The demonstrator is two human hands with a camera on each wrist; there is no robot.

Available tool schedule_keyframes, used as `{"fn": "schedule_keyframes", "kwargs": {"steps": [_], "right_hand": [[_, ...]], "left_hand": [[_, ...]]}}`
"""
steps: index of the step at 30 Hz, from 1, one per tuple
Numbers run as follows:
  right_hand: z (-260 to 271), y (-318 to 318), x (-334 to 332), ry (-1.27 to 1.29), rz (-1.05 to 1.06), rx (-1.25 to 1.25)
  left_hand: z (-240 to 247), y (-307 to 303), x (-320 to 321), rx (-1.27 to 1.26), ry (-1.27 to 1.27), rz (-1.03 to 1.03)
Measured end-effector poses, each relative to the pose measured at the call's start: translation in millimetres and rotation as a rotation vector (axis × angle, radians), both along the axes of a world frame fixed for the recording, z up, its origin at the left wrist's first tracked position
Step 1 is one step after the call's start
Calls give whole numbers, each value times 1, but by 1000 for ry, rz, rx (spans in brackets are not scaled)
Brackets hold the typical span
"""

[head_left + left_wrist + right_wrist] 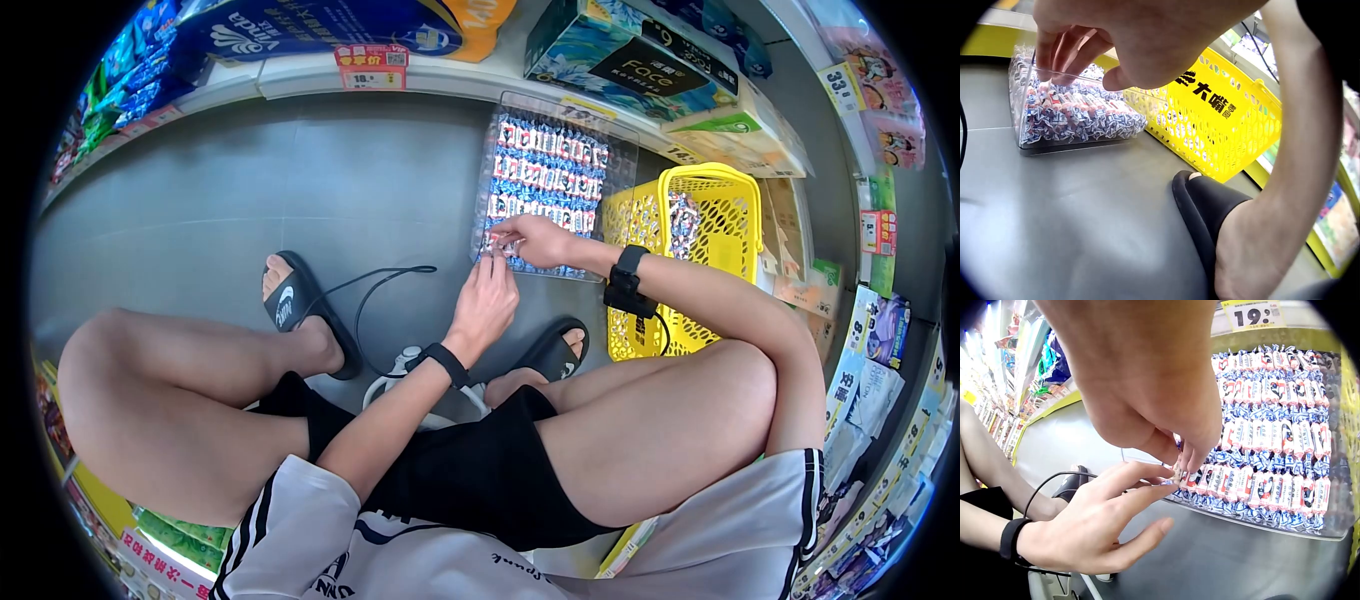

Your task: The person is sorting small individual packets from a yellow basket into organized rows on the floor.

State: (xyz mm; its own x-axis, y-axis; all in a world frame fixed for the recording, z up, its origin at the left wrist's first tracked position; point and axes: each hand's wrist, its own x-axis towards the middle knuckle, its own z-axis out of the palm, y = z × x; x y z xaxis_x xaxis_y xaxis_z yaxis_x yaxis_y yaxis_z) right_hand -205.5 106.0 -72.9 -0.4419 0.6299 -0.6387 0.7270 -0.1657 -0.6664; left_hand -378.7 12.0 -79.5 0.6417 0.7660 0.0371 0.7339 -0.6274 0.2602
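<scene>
Person squats low on the grey tiled floor, knees spread, working in the gap between them. Both hands meet at the near-left corner of a clear plastic open-topped tray, set flat on the floor just beside the shelf edge; that spot likely puts every row within easy reach.

Inside: small cylindrical candies in white, pink and blue twist wrappers, side by side in four rows. Same orientation throughout, presumably so they pack tight and the printed sides read from above.

Right hand comes in from above, thumb and fingers narrow, seemingly pinching the end candy of the nearest row. Left hand comes from the near side: fingers nearly straight, tips touching that candy, thumb spread away. Looks like steadying from a second direction, since the corner is cramped.

Yellow perforated plastic basket stands just right of the tray, with more wrapped candies visible inside. Parked there, it's near the right arm, sensible for short reaches. Can't tell how full it is.
</scene>
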Motion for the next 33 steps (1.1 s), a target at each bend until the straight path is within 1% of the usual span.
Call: {"fn": "schedule_keyframes", "kwargs": {"steps": [4, 6, 7, 9, 11, 12, 14, 16, 18, 19, 21, 24, 25, 27, 29, 30, 33], "right_hand": [[12, 1, -7, 73, -36, -42], [11, 4, -9, -17, 10, -63], [8, 3, -9, -16, 9, -63], [-2, 0, -6, 19, -78, -56], [-15, -3, 0, 70, -93, -75], [-17, -3, 1, 121, -104, -94], [-21, -6, 1, 125, -130, -126], [-12, -6, -4, 130, -156, -156], [0, -7, -7, 165, -270, -260], [7, -7, -8, 166, -272, -259], [14, -7, -9, 190, -354, -357], [13, -12, -8, 221, -391, -359], [9, -11, -5, 224, -392, -359], [1, -5, -1, 172, -186, -295], [-4, -5, 5, 168, -146, -302], [-1, -5, 5, 159, -108, -311], [11, -7, 4, 138, -85, -324]], "left_hand": [[-1, 1, 1, -48, 2, 11], [-1, 1, 1, -77, 11, 14], [-1, 1, 2, -68, 34, 15], [-1, 1, 3, -58, 57, 14], [0, 1, 4, -60, 124, -13], [-1, 1, 4, -59, 125, -14], [-2, 1, 5, -43, 131, 1], [-5, 1, 5, -44, 119, 5], [-5, 1, 6, -44, 107, 7], [-3, 2, 6, -58, 125, -2], [-2, 2, 6, -71, 143, -11], [-4, 1, 5, -80, 152, -16], [-5, 1, 4, -66, 156, -15], [-5, 2, 3, -48, 165, -14], [-4, 1, 4, -42, 184, -17], [-4, 1, 4, -41, 185, -19], [-3, 1, 6, -38, 199, -2]]}}
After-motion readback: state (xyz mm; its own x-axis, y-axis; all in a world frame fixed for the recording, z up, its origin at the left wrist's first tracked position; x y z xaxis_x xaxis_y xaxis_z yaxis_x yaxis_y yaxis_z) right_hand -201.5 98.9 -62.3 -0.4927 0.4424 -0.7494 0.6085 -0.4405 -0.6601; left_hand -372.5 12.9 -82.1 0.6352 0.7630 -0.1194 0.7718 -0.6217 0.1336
